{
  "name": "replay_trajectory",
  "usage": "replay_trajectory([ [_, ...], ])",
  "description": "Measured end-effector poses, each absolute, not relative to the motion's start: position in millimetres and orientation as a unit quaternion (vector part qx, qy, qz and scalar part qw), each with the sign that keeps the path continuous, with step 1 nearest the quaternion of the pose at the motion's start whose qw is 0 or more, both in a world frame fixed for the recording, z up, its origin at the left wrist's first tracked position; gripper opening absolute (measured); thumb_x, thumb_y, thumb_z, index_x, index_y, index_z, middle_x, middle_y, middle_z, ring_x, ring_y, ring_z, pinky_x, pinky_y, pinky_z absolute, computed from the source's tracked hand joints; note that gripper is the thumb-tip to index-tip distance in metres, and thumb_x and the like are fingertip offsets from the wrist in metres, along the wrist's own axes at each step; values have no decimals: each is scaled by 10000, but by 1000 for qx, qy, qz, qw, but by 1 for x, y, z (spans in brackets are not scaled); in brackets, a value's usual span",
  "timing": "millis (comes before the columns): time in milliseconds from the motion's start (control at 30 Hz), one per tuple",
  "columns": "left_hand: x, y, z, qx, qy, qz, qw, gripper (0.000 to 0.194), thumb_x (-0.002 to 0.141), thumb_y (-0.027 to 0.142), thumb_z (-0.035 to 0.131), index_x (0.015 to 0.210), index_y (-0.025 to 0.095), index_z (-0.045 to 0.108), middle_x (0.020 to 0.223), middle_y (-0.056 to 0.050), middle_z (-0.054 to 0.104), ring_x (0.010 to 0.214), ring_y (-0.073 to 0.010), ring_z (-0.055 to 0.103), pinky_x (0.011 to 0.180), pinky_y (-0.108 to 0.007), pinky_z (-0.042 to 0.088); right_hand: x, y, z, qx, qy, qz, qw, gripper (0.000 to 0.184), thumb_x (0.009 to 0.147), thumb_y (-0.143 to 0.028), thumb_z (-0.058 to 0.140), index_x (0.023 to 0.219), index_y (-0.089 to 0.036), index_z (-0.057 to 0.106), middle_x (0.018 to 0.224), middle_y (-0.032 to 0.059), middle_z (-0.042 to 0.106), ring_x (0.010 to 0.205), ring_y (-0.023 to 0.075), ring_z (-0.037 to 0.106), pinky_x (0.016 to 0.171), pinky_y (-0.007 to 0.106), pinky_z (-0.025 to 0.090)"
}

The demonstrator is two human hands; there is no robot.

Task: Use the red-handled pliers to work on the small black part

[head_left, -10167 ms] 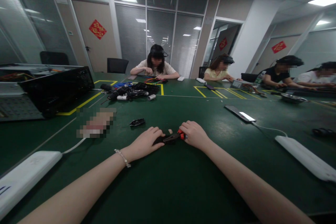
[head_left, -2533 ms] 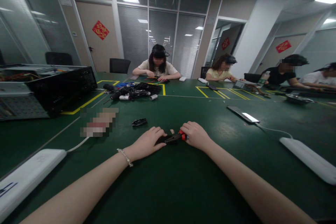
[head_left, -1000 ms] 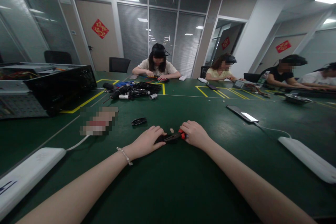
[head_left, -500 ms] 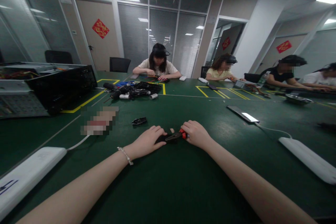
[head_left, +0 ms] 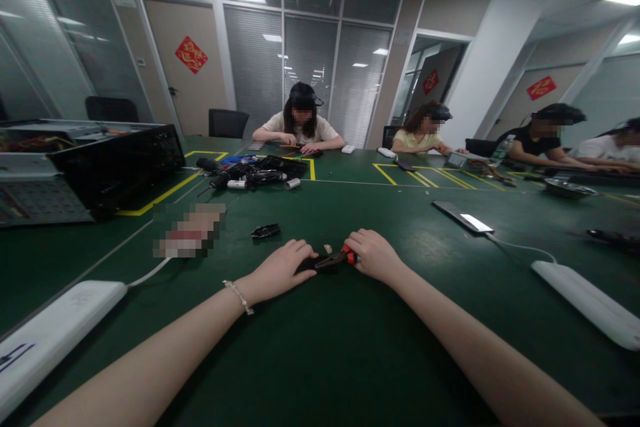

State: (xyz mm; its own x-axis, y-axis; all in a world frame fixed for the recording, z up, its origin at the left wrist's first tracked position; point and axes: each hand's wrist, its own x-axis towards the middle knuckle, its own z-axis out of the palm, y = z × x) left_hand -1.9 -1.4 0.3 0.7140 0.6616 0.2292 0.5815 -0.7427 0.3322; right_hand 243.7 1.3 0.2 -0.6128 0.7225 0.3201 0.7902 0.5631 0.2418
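Both my forearms stretch out over a dark green table (head_left: 320, 347). My right hand (head_left: 374, 257) is closed around the red handles of a pair of pliers (head_left: 334, 259), whose dark jaws point left. My left hand (head_left: 279, 270) lies curled over a small black part (head_left: 303, 265) at the jaws, fingers pressed down on it. A small pale piece (head_left: 327, 249) lies on the table just beyond the pliers.
A small black part (head_left: 265, 231) lies ahead left. An open computer case (head_left: 85, 167) stands at far left, a pile of tools (head_left: 250, 173) behind. White power strips (head_left: 55, 333) (head_left: 585, 303) flank me; a phone (head_left: 460, 217) lies right. Several people work across the table.
Nothing has visibly moved: both hands stay on the pliers and the black part. The view shifts only slightly.
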Motion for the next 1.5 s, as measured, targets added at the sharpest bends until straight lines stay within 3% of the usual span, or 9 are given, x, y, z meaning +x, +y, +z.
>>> replay_trajectory([
  [1500, -1, -4, 4, 918, 347, 154, 117, 212, 821, 312, 505, 1005, 211, 476, 986, -34, 480, 899, -193, 471, 764, -308, 403, 243, 1, 2, -431, -880, -184, 82, 222, 654, -134, 526, 871, -149, 568, 847, 66, 558, 744, 165, 456, 676, 272, 342],
])
